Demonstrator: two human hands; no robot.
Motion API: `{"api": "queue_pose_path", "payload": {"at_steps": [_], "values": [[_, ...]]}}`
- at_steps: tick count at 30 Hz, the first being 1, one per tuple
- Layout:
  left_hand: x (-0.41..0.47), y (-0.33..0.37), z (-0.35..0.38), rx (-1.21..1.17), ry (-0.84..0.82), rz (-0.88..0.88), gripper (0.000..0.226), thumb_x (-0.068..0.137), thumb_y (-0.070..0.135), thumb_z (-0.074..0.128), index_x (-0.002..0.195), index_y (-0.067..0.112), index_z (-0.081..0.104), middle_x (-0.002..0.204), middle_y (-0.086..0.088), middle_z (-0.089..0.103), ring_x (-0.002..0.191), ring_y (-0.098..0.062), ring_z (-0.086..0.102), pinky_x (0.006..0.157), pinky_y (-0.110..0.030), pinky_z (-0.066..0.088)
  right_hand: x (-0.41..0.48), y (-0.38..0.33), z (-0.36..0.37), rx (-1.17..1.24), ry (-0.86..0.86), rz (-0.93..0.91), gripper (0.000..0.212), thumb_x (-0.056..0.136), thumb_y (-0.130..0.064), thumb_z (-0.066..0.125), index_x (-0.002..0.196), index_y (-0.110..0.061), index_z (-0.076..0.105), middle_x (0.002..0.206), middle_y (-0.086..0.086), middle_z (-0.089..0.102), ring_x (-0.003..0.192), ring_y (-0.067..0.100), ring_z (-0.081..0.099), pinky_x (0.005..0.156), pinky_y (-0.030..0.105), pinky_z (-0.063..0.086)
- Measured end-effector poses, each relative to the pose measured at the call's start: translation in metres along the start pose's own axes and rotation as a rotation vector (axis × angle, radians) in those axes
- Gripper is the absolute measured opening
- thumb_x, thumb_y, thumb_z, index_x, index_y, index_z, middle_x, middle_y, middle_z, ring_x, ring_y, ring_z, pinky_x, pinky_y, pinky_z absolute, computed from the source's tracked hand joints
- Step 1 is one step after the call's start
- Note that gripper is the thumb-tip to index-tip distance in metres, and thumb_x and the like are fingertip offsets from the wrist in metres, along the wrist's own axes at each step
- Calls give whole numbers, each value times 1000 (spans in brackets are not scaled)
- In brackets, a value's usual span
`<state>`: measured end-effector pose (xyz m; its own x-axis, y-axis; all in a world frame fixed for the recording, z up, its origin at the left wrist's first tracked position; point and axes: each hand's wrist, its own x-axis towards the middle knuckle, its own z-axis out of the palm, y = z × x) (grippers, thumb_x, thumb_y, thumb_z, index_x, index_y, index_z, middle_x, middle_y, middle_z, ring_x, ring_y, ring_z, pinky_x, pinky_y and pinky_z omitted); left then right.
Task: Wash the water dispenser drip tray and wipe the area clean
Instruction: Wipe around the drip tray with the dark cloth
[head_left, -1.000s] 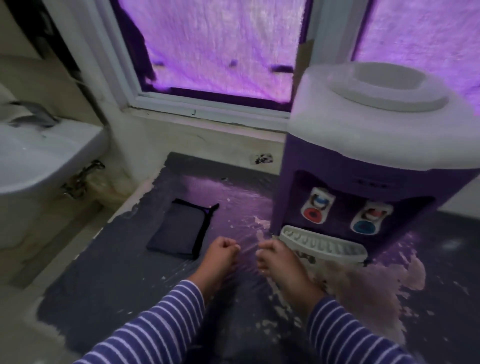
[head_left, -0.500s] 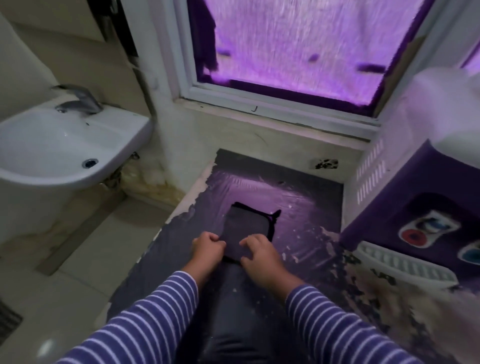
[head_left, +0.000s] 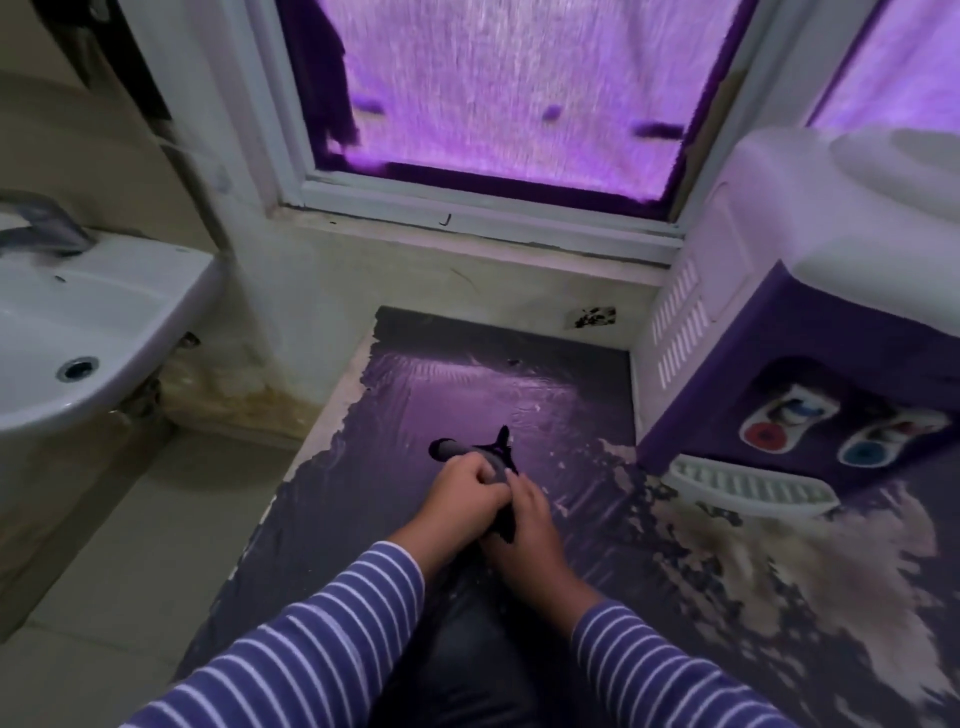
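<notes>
head view: left hand (head_left: 462, 493) and right hand (head_left: 530, 525) clutch a rolled dark cloth (head_left: 448, 449) over the counter (head_left: 358, 499); drip tray (head_left: 748, 488) lies to their right, nearer the right hand.

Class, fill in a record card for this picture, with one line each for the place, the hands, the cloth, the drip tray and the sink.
place: dark, peeling surface below a window
left hand: grips the cloth
right hand: grips the cloth too, touching the left hand
cloth: dark, bunched into a roll, one end poking out past the hands
drip tray: white, slotted, in place at the foot of the water dispenser
sink: white, at the far left
</notes>
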<state>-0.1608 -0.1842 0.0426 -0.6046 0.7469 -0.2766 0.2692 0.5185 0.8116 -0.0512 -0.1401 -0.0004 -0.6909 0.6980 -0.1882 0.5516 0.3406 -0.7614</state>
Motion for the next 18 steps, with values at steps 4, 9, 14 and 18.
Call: {"api": "queue_pose_path", "payload": {"at_steps": [4,9,14,18], "values": [[-5,37,24,10,-89,114,20,75,22,66,66,16,50,74,-3,56,67,-17,55,60,-33,44,-13,4,-37,199,212,-70,50,87,-15,64,133,-28,48,139,-11,42,135,2,34,103,11,25],[-14,79,71,-58,-198,237,17,80,23,68,68,27,56,79,4,60,71,-11,57,56,-17,41,-38,32,-91,514,411,23,23,86,-15,61,102,-32,62,96,-7,71,89,7,66,76,22,51],[-24,112,135,-231,-342,267,16,87,14,64,81,28,60,91,-5,66,89,-23,63,83,-40,51,-60,77,-144,565,533,164,22,87,-14,64,104,-27,60,94,-2,71,87,16,68,77,36,53],[-22,125,184,-304,-425,234,16,91,15,61,91,31,60,93,2,66,88,-15,63,82,-30,50,-73,114,-180,597,578,243,28,86,-11,64,113,-19,61,100,3,71,91,18,67,81,42,54]]}}
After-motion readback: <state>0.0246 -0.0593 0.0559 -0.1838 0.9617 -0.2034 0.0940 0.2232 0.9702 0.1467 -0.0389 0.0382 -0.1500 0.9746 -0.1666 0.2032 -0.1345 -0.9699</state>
